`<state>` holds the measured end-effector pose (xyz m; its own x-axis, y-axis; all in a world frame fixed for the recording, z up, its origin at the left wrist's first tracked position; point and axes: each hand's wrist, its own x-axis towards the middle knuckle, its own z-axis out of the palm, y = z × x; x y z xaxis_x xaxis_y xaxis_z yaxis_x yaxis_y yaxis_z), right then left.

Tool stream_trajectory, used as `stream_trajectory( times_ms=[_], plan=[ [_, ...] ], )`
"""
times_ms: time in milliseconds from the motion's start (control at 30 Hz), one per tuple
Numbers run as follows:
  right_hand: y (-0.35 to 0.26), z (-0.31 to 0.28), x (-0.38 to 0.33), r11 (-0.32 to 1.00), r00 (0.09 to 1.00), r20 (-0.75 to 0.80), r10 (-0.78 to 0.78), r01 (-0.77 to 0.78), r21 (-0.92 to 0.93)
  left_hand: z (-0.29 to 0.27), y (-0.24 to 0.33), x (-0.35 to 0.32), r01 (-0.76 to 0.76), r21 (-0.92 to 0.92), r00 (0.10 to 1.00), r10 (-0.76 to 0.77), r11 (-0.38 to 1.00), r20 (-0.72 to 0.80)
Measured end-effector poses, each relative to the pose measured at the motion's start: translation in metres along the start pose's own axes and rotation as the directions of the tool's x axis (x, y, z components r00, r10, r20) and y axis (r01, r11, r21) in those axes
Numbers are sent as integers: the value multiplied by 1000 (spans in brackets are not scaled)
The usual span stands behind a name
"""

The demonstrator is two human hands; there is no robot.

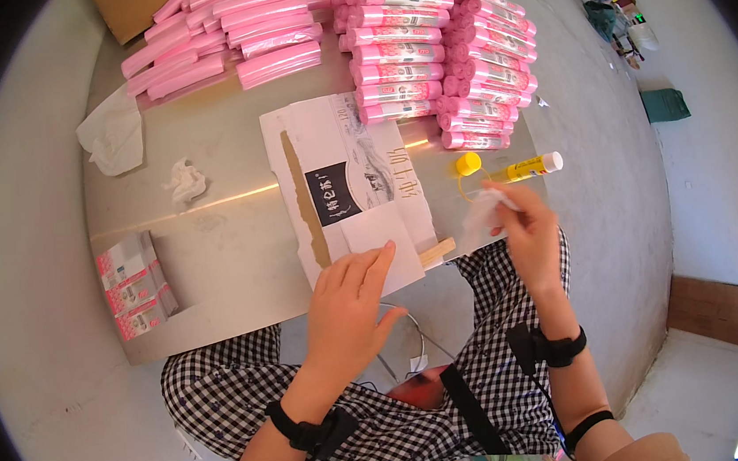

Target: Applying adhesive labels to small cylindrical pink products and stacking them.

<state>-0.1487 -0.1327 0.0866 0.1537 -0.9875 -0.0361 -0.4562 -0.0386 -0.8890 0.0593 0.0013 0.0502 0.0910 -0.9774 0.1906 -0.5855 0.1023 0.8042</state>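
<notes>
My left hand (345,308) lies with its fingers stretched out at the near edge of a printed white cardboard piece (328,123). Its fingertips rest on a blank sheet of white paper (380,236) on that cardboard. My right hand (529,233), raised off to the right, pinches a thin, crumpled white tissue (479,218) between thumb and fingers. Just beyond it lies a yellow glue stick (527,168) with a white end, and a round yellow cap (467,164) sits beside that. A short wooden strip (439,251) pokes out near the paper's right edge.
Pink rolls in printed bands (401,52) are stacked at the far right of the metal table (222,271), with flat pink bundles (270,35) at the far left. Small printed stacks (136,284), a crumpled tissue (187,182) and a white sheet (115,130) lie on the left.
</notes>
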Motion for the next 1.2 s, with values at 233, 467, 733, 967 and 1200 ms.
stream_trajectory(
  times_ms=[233, 467, 733, 967, 1200],
  plan=[
    [21, 45, 0, 880, 925, 326, -196, 313, -359, 22, -20, 3, -146, 220, 989, 144, 965, 26],
    [33, 52, -4, 823, 887, 325, -329, 438, -361, 18, -21, 6, 106, -171, 970, -139, 980, -199],
    [40, 83, 4, 836, 876, 260, -407, 471, -280, -30, -38, 7, 55, -853, 635, -678, 518, -371],
    [39, 102, 15, 831, 896, 203, -394, 442, -337, -43, -55, -2, -101, -994, 606, -790, 35, -90],
    [39, 87, 17, 996, 992, -120, -44, 52, 66, -51, -59, -7, -169, -985, 541, -831, 44, -130]
  ],
)
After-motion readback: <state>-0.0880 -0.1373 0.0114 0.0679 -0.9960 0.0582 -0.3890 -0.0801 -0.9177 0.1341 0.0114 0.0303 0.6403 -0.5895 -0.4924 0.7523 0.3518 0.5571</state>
